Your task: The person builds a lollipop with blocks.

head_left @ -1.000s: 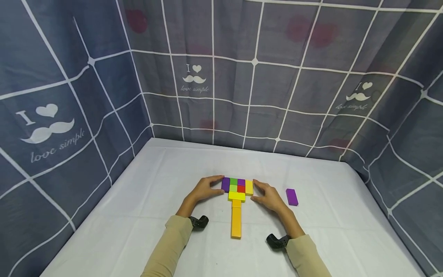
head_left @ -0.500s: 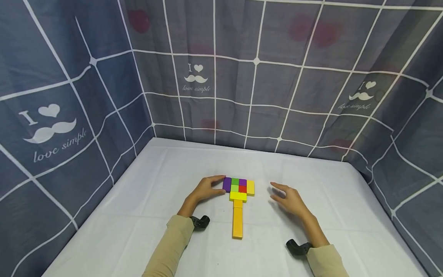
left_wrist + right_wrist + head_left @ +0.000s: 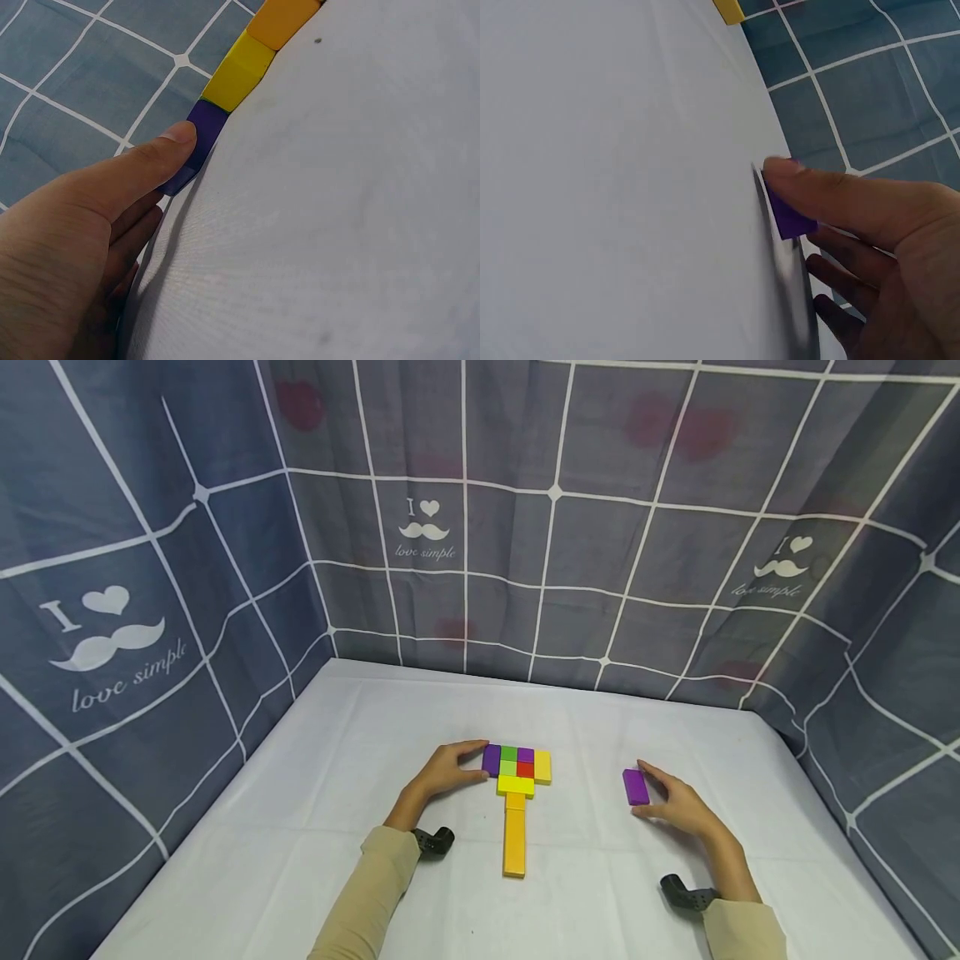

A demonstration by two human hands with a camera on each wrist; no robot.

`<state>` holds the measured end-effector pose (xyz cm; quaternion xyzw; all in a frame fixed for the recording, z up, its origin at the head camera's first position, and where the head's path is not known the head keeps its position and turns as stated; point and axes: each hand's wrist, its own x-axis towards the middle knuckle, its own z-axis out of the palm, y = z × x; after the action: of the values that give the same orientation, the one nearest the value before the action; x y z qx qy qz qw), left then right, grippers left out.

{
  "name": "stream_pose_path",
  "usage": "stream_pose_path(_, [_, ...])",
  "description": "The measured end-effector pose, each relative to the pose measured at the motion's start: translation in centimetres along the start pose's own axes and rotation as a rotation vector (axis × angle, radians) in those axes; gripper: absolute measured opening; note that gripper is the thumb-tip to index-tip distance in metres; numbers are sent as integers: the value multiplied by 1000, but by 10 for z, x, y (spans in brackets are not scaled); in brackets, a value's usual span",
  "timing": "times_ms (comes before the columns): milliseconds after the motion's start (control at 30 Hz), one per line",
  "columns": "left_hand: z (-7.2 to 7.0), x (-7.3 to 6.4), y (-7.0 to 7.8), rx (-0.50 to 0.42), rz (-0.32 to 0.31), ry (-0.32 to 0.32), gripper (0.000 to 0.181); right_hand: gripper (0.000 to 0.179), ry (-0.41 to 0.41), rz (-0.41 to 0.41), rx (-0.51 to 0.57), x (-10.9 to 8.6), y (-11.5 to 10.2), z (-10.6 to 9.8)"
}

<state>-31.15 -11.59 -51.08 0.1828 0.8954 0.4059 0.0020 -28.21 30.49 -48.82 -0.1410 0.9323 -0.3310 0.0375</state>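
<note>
Flat coloured blocks form a hammer-like shape on the white cloth, mid-table. At its left end my left hand holds a dark purple block between thumb and index finger. In the left wrist view, the thumb rests on that dark purple block. To its right are small green, lime, purple and red blocks, then a yellow block. My right hand pinches a separate purple block by its near and far ends. In the right wrist view, the thumb partly covers this purple block.
A yellow crossbar block and an orange-yellow stem run from the shape toward the person. White cloth covers the table. Grey-blue gridded curtains stand at the back and sides. A black wrist camera sits on each wrist.
My right hand has left the yellow block's side, moved right and taken hold of the separate purple block. The left hand stays at the dark purple block.
</note>
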Motion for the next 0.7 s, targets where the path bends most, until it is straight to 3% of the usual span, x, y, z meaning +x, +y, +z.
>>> stream_pose_path(233, [-1, 0, 1, -2, -2, 2, 64, 76, 18, -42, 15, -2, 6, 0])
stream_pose_path(433, [0, 0, 1, -1, -4, -2, 64, 73, 35, -38, 0, 0, 0, 2])
stream_pose_path(700, [-1, -1, 1, -8, -11, 5, 63, 73, 129, -46, 32, 19, -17, 25])
